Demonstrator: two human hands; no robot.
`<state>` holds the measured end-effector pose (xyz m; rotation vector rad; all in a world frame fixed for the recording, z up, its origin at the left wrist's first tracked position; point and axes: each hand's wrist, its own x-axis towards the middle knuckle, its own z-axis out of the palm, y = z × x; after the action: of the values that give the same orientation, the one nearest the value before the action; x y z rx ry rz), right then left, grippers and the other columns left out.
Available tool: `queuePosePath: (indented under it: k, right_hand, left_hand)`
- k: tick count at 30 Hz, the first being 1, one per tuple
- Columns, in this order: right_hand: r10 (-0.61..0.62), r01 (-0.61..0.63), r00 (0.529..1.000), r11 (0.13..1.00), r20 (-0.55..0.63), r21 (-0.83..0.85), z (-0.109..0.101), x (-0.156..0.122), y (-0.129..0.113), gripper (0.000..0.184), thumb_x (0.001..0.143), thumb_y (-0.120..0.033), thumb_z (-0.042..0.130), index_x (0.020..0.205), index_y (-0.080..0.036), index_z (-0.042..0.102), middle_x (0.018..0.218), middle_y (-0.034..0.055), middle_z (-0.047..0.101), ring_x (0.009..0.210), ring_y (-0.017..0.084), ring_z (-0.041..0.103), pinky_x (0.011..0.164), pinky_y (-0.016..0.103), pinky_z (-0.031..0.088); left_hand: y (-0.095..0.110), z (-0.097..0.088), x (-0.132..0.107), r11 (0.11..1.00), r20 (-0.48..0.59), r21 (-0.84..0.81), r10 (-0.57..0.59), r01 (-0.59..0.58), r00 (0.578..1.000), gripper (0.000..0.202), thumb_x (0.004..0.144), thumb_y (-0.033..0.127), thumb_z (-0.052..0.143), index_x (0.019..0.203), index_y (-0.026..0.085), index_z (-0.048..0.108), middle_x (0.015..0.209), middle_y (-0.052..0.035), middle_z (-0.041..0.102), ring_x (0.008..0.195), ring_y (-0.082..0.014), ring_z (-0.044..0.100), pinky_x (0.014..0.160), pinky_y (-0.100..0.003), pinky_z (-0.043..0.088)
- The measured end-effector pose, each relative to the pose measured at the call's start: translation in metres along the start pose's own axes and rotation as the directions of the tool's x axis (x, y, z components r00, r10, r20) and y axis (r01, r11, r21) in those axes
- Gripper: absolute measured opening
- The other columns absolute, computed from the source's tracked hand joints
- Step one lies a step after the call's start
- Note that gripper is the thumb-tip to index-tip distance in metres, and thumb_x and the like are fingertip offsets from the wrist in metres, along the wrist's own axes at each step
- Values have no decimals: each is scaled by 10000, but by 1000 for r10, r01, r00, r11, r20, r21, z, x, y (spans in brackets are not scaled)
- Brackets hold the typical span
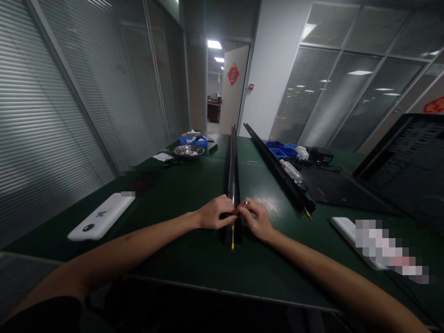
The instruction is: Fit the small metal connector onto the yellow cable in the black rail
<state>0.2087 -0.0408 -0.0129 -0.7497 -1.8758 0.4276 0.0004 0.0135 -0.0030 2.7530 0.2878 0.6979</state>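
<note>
While left hand (216, 212) and right hand (257, 219) pinch, on what I cannot tell, 1 black rail (233, 169) lies beneath them.

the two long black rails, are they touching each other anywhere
Apart: the head view shows green tabletop between the middle rail and the right-hand rail.

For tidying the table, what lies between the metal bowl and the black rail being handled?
The head view shows a small black block between the bowl and the rail.

Passage between black rails (233, 171); bottle (293, 171) obstructs farther right.
</note>
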Motion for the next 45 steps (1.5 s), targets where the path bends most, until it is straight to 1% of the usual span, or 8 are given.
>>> queuePosePath:
  k: [6,10,17,23,28,35,41,45]
  right_hand:
    - [8,-8,1000,998,-8,-68,2,-2,1,267,1016,-267,553,792,-179,671,723,20,602,655,154,584,617,273,437]
    - [18,-18,1000,997,-3,-70,1,-1,0,272,1019,-282,547,798,-180,670,720,18,599,648,154,584,611,272,438]
    - [-5,6,1000,1000,14,-24,0,1,-2,305,1033,-304,520,809,-182,687,738,24,634,677,159,612,650,275,468]
    - [15,-16,1000,998,-10,-68,2,-2,1,283,1023,-303,540,801,-184,669,726,22,606,658,160,588,618,277,452]
    - [26,-26,1000,996,3,-80,2,-2,1,281,1027,-310,535,817,-184,672,734,23,606,664,161,591,624,276,457]
    - [-12,12,999,1000,31,-12,0,0,1,284,1033,-279,519,809,-184,666,760,27,639,695,161,613,658,277,460]
    - [9,-10,1000,997,-10,-81,2,-3,1,283,1029,-305,531,811,-184,664,734,24,614,665,160,595,629,279,453]
    - [13,-13,1000,996,-4,-85,3,-2,2,282,1028,-307,532,808,-187,660,734,24,611,661,160,596,618,277,453]
  left_hand:
    - [0,1,0,1000,-5,-2,0,0,1000,111,975,201,530,968,172,637,922,-59,676,923,-210,609,878,-347,403]
    - [1,1,1,1000,0,-8,-4,4,1000,114,978,199,527,977,170,637,926,-60,676,924,-210,609,876,-346,402]
    - [1,0,0,1000,17,0,-14,14,1000,136,991,241,530,952,170,639,932,-66,681,927,-213,606,886,-352,406]
    - [0,0,0,1000,3,-4,-1,1,1000,133,981,207,517,982,173,645,935,-62,685,928,-215,604,875,-351,407]
    - [0,0,0,1000,11,-6,-5,5,1000,124,978,201,528,997,177,648,945,-61,688,930,-213,604,875,-350,404]
    - [0,1,0,1000,-12,2,15,-15,1000,144,988,239,526,934,160,633,897,-63,670,897,-213,608,858,-351,407]
    - [-1,1,0,1000,1,6,-5,5,1000,149,992,227,505,961,172,641,923,-67,680,920,-213,604,881,-349,408]
    - [-1,1,0,1000,2,-1,2,-2,1000,138,987,212,514,969,169,644,928,-66,683,921,-214,606,879,-351,407]
